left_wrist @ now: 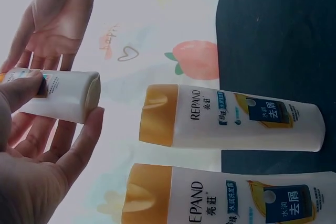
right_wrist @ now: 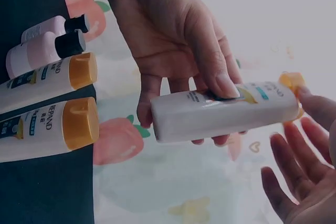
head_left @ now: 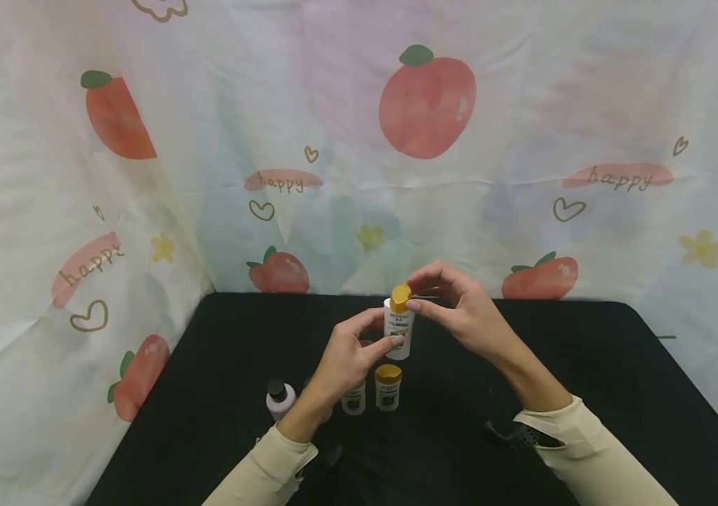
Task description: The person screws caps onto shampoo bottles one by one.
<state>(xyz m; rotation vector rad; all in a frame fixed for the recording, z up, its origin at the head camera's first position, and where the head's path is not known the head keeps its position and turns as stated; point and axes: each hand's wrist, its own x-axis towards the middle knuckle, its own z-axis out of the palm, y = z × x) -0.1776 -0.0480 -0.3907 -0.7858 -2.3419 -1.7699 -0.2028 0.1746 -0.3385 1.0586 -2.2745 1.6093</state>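
A white shampoo bottle with a label reading REPAND is held above the black table. My left hand grips its body; the thumb lies across the label in the right wrist view. Between the thumb and fingers of my right hand is the bottle's gold cap, which sits at the bottle's top. Whether the cap is loose, I cannot tell. Two similar gold-capped bottles, a nearer one and another, stand upright on the table below the hands.
Pink bottles with black caps, one beside another, stand left of the white ones, partly behind my left forearm in the head view. The black table meets a printed cloth backdrop at its back and left.
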